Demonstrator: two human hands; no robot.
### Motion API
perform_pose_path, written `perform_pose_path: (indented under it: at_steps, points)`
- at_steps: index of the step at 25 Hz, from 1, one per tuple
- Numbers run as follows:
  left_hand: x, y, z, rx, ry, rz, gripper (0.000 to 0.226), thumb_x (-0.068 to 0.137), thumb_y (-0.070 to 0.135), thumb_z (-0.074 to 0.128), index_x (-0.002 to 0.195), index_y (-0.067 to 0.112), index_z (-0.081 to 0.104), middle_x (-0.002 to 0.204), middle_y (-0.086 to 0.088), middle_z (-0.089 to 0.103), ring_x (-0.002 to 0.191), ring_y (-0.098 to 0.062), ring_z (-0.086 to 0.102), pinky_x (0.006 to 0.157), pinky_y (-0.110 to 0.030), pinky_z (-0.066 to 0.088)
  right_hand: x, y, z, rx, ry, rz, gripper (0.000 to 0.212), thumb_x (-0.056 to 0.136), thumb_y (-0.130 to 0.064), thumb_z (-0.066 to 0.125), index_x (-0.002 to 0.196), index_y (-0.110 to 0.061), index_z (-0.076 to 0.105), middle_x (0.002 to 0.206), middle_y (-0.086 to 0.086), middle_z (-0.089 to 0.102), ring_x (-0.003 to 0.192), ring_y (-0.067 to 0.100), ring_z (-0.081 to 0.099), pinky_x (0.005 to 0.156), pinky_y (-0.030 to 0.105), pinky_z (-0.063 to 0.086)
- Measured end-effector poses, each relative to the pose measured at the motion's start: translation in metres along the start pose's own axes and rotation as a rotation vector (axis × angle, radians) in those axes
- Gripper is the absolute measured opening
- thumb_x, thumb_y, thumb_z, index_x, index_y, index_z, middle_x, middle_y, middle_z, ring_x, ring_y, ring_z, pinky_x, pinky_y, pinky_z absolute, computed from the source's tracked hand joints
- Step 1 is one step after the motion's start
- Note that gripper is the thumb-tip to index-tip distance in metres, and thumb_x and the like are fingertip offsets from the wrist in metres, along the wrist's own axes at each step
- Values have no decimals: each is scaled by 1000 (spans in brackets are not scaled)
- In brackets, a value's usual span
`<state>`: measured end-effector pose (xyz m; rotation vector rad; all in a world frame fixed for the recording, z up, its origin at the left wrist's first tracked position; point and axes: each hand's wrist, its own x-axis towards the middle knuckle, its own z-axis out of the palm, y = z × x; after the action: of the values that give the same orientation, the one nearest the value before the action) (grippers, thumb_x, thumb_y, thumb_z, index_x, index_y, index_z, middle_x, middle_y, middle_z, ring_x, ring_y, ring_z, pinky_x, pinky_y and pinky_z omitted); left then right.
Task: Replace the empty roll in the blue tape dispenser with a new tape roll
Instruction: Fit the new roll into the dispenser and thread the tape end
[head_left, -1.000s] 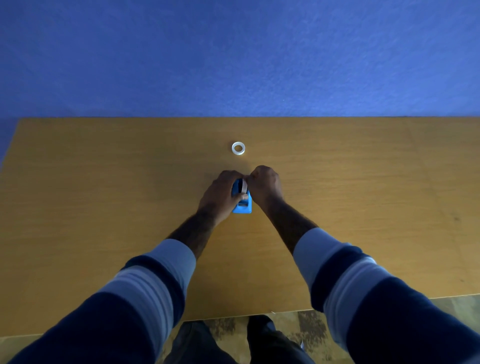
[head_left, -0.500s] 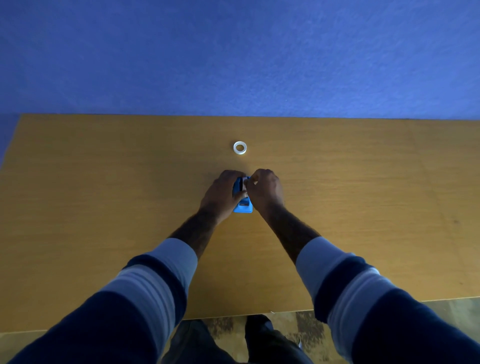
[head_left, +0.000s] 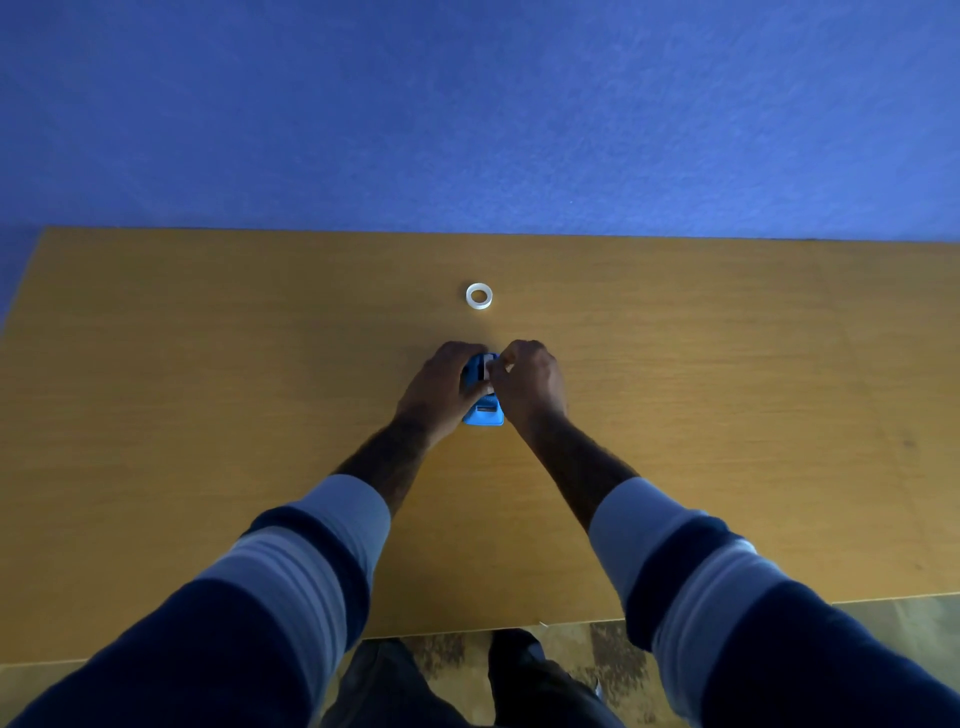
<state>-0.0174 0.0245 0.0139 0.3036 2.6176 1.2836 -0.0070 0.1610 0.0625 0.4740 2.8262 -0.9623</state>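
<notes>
The blue tape dispenser stands on the wooden table in the middle, its cutter end toward me. My left hand grips its left side. My right hand is closed at the dispenser's top, fingertips pinched on a pale roll that sits in or just above the dispenser's slot; most of it is hidden by my fingers. A small white ring-shaped roll lies flat on the table beyond the dispenser, apart from both hands.
A blue wall rises right behind the table's far edge. The table's near edge runs just in front of my legs, with patterned floor below.
My hands have stayed on the dispenser. The right hand's fingers have shifted slightly at its top, and the view has tilted a little. The white ring has not moved.
</notes>
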Motion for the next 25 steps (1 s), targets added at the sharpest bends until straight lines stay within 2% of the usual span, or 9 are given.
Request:
perform_pose_path:
  at_steps: [2, 5, 8, 11, 14, 16, 19, 22, 25]
  points:
    - [-1, 1, 2, 25, 20, 16, 43, 89, 20, 75, 129, 21, 60, 125, 4, 61, 107, -1, 54, 91, -20, 48, -3, -1, 2, -5, 6, 0, 25, 98, -25, 58, 106, -3, 67, 104, 10, 63, 88, 21, 63, 74, 39, 59]
    - [-1, 3, 5, 39, 34, 16, 43, 86, 20, 77, 125, 26, 59, 121, 10, 59, 104, -1, 55, 86, -15, 44, 1, -6, 0, -8, 0, 4, 23, 98, -23, 58, 104, -3, 67, 102, 10, 63, 84, 19, 61, 64, 31, 51]
    - [-1, 5, 4, 54, 18, 6, 43, 84, 19, 78, 120, 29, 57, 115, 16, 55, 102, -3, 57, 86, -20, 47, 11, -11, -5, -15, -41, 38, 23, 97, -24, 59, 101, -3, 67, 99, 11, 65, 85, 22, 63, 63, 30, 46]
    - [-1, 6, 3, 62, 15, -7, 44, 84, 20, 79, 122, 26, 58, 114, 15, 54, 101, -3, 56, 85, -20, 45, 17, -13, -5, -13, -80, 73, 21, 96, -23, 58, 100, -4, 67, 99, 11, 67, 86, 24, 63, 64, 32, 48]
    - [0, 5, 0, 42, -7, -4, 43, 84, 20, 79, 122, 25, 59, 118, 11, 57, 102, -3, 56, 84, -17, 44, 13, -8, -1, -20, -54, 27, 21, 97, -24, 58, 97, -5, 66, 95, 11, 66, 79, 20, 61, 60, 29, 43]
    - [1, 4, -2, 26, -20, 7, 42, 84, 19, 78, 122, 25, 60, 118, 11, 57, 104, -3, 56, 84, -16, 45, 5, -1, 2, -10, -9, -12, 21, 98, -25, 58, 98, -6, 66, 96, 10, 65, 79, 19, 61, 61, 30, 47]
    - [4, 2, -4, 12, -43, -1, 42, 85, 20, 77, 124, 24, 63, 121, 8, 59, 105, -5, 57, 87, -20, 46, -4, 6, 6, 18, 40, -42, 22, 98, -27, 59, 101, -7, 66, 102, 8, 64, 84, 19, 61, 70, 37, 57]
    - [8, 1, -4, 27, -55, -6, 42, 84, 21, 77, 125, 24, 65, 120, 8, 60, 106, -6, 58, 89, -25, 48, -5, 7, 6, 12, 45, -43, 25, 98, -30, 57, 102, -7, 66, 104, 8, 64, 88, 22, 62, 74, 43, 58]
    - [7, 0, -4, 23, -57, -21, 56, 83, 22, 78, 134, 28, 57, 130, 7, 58, 112, -6, 57, 92, -27, 49, 2, 4, 4, -15, 24, -25, 21, 98, -26, 56, 103, -7, 66, 102, 8, 64, 85, 19, 61, 65, 35, 54]
